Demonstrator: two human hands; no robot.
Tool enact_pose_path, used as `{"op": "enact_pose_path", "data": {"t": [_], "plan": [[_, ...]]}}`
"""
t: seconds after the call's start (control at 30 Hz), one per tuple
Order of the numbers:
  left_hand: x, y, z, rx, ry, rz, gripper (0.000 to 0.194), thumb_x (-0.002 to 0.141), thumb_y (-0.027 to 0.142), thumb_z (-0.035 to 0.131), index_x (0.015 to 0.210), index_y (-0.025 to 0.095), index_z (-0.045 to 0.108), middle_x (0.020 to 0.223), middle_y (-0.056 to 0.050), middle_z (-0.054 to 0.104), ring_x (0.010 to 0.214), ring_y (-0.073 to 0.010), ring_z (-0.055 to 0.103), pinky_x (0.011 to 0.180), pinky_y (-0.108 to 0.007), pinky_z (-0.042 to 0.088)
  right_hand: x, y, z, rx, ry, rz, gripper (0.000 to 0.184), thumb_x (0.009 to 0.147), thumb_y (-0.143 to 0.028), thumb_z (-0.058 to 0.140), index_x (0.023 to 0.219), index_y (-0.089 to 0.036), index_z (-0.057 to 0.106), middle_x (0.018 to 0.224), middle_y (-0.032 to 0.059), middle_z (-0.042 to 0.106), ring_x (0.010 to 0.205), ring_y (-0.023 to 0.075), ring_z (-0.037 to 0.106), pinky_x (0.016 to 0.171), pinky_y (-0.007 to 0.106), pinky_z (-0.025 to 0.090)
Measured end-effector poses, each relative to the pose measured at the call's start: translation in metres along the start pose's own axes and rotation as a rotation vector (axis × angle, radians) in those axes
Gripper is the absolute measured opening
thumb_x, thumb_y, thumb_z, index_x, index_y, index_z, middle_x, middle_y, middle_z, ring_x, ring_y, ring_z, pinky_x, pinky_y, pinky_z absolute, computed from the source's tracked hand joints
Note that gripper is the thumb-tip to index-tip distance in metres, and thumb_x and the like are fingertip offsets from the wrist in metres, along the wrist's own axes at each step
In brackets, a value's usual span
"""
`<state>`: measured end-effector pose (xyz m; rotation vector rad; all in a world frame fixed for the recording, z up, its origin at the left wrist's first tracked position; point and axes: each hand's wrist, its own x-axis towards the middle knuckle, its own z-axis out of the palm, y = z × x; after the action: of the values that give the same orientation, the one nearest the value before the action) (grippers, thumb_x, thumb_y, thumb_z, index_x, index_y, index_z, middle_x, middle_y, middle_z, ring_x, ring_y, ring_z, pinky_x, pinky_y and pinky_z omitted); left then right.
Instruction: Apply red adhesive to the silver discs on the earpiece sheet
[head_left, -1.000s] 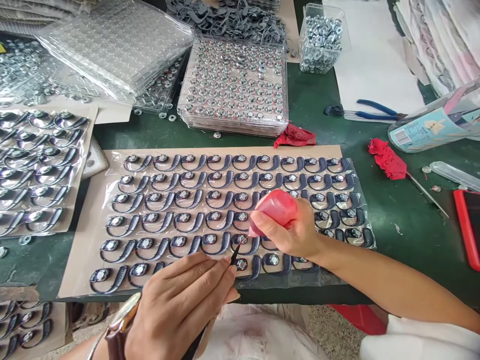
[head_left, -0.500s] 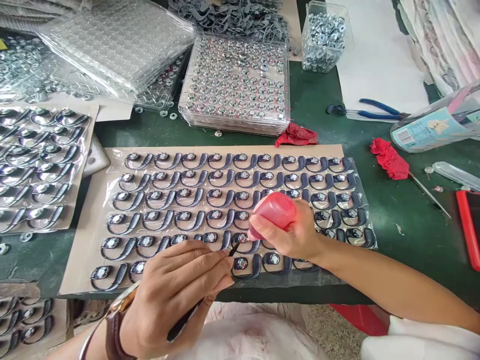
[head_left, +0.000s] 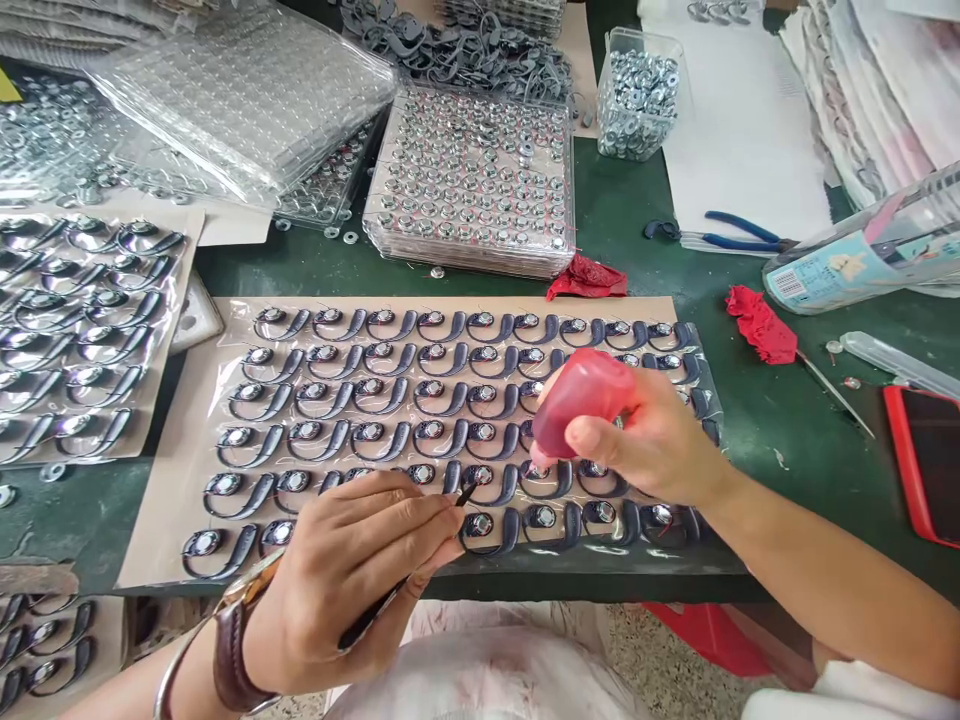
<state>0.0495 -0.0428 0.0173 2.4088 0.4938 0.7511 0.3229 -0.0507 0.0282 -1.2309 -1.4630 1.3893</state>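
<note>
The right hand (head_left: 656,440) has moved the red bottle (head_left: 581,400) farther right.

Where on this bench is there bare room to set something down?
Table is bare between tray stack, tub and pliers, and nearly so between board and phone. Paper right of the tub is mostly bare. Crowded: the board, and upper left, with clear trays and washers.

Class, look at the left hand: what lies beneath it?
Beneath the left hand is part of the brown board, with dark curved pieces on it; some peek out beside the hand. Whatever the hand fully covers cannot be seen.
</note>
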Motion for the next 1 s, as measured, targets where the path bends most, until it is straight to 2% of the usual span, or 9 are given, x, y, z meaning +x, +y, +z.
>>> {"op": "enact_pose_path", "data": {"t": [0.1,0.17,0.27,0.4,0.53,0.67,0.83,1.0], "plan": [[0.003,0.003,0.0,0.031,-0.002,0.024,0.024,0.082,0.003,0.057,0.104,0.006,0.066,0.097,-0.009,0.073,0.084,-0.0162,0.069,0.082,-0.033,0.057,0.007,-0.001,-0.017,-0.027,-0.051,0.001,0.033,0.085,-0.051,0.065,0.081,-0.018,0.068,0.073,0.0022,0.069,0.066,0.0146,0.066,0.056,0.026,0.052],[0.006,0.006,-0.001,0.053,-0.013,0.023,0.02,0.084,0.004,0.057,0.102,0.006,0.066,0.096,-0.009,0.073,0.082,-0.0153,0.069,0.081,-0.032,0.057,0.013,0.004,-0.018,-0.03,-0.057,-0.01,0.029,0.082,-0.048,0.069,0.08,-0.019,0.068,0.072,0.0014,0.068,0.065,0.0145,0.065,0.057,0.026,0.053],[0.009,0.009,-0.002,0.097,-0.035,0.032,0.017,0.087,0.008,0.058,0.101,0.006,0.068,0.096,-0.008,0.073,0.083,-0.0154,0.069,0.082,-0.032,0.057,0.021,0.014,-0.007,0.03,0.02,-0.038,0.02,0.08,-0.038,0.074,0.077,-0.019,0.068,0.066,-0.0003,0.067,0.06,0.0141,0.065,0.055,0.026,0.053],[0.007,0.003,0.0,0.213,-0.057,0.077,0.022,0.088,0.012,0.062,0.109,0.004,0.067,0.106,-0.011,0.072,0.099,-0.0199,0.068,0.092,-0.035,0.055,0.031,0.028,0.014,0.115,0.164,-0.102,0.009,0.082,-0.026,0.072,0.085,-0.02,0.066,0.061,-0.0017,0.067,0.055,0.0133,0.065,0.054,0.026,0.053],[0.007,-0.007,0.006,0.282,-0.069,0.12,0.024,0.09,0.011,0.059,0.111,0.003,0.066,0.11,-0.013,0.071,0.107,-0.0234,0.066,0.095,-0.037,0.054,0.036,0.04,0.027,0.113,0.173,-0.152,0.011,0.082,-0.021,0.071,0.091,-0.02,0.065,0.064,0.0,0.069,0.057,0.0146,0.066,0.056,0.029,0.054],[0.01,-0.009,0.01,0.341,-0.057,0.185,0.022,0.092,0.012,0.054,0.107,0.002,0.068,0.108,-0.013,0.072,0.107,-0.0246,0.067,0.094,-0.037,0.054,0.037,0.046,0.029,0.08,0.167,-0.169,0.013,0.081,-0.022,0.071,0.092,-0.021,0.064,0.066,0.0005,0.069,0.06,0.015,0.065,0.059,0.03,0.054],[0.01,-0.003,0.012,0.403,-0.061,0.162,0.019,0.09,0.015,0.06,0.103,0.005,0.069,0.105,-0.01,0.073,0.102,-0.0225,0.069,0.095,-0.035,0.054,0.038,0.042,0.028,0.011,0.14,-0.17,0.011,0.079,-0.024,0.073,0.085,-0.02,0.064,0.061,-0.0005,0.068,0.057,0.0138,0.064,0.057,0.027,0.054],[0.01,-0.002,0.011,0.392,-0.059,0.145,0.019,0.09,0.014,0.061,0.104,0.006,0.07,0.108,-0.009,0.073,0.103,-0.0222,0.069,0.096,-0.034,0.054,0.037,0.038,0.028,-0.082,0.216,-0.194,0.011,0.08,-0.028,0.072,0.08,-0.019,0.065,0.062,0.0006,0.069,0.057,0.0139,0.065,0.057,0.027,0.055]]}}
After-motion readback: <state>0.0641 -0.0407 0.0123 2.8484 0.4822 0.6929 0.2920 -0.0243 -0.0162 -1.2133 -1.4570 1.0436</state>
